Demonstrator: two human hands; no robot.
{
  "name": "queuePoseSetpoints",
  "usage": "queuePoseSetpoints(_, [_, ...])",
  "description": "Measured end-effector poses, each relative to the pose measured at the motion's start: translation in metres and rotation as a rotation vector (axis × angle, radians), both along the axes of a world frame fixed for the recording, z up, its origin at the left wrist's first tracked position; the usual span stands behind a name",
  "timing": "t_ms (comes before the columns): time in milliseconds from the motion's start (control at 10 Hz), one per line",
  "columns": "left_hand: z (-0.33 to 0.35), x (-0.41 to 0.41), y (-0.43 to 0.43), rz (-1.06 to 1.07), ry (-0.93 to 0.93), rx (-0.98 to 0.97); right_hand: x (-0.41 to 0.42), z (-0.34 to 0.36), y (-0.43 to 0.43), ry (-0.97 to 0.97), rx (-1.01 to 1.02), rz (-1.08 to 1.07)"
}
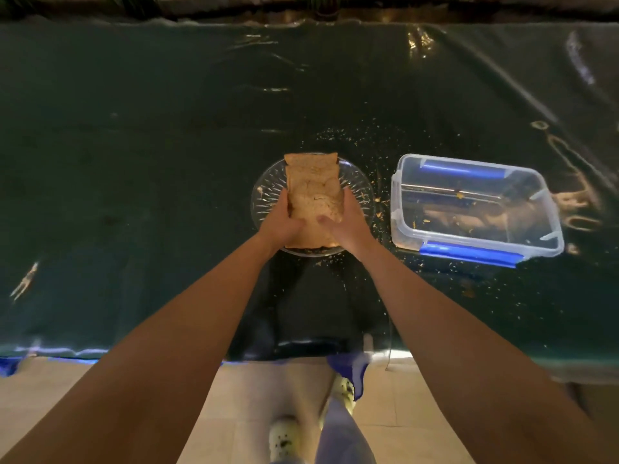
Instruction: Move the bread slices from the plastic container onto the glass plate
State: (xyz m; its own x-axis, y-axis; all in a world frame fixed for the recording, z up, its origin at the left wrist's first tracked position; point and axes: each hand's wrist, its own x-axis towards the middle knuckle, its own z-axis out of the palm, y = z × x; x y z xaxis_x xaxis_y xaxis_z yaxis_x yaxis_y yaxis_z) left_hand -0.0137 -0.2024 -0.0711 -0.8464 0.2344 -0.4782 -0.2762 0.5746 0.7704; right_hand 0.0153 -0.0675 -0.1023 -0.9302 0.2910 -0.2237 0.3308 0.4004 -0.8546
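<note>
No text, label, brand, number or sign can be read anywhere in the head view. The plastic container (475, 209) near the right end of the worktop (134, 162) shows only plain clear walls and blue clips, with no print that can be made out. The glass plate (268, 192) carries a cut pattern but no lettering, and the dark worktop cover bears no marks.
</note>
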Motion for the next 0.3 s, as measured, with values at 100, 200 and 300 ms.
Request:
queuePoseSetpoints(100, [0.007, 0.011, -0.011, -0.036, 0.099, -0.023, 0.014, 0.007, -0.003, -0.066, 0.148, 0.043])
queuePoseSetpoints(200, [0.017, 0.017, -0.022, -0.117, 0.259, -0.144, 0.025, 0.022, -0.003, -0.115, 0.263, 0.059])
queuePoseSetpoints(300, [0.032, 0.022, -0.031, -0.171, 0.423, -0.309, 0.039, 0.046, -0.009, -0.075, 0.411, 0.077])
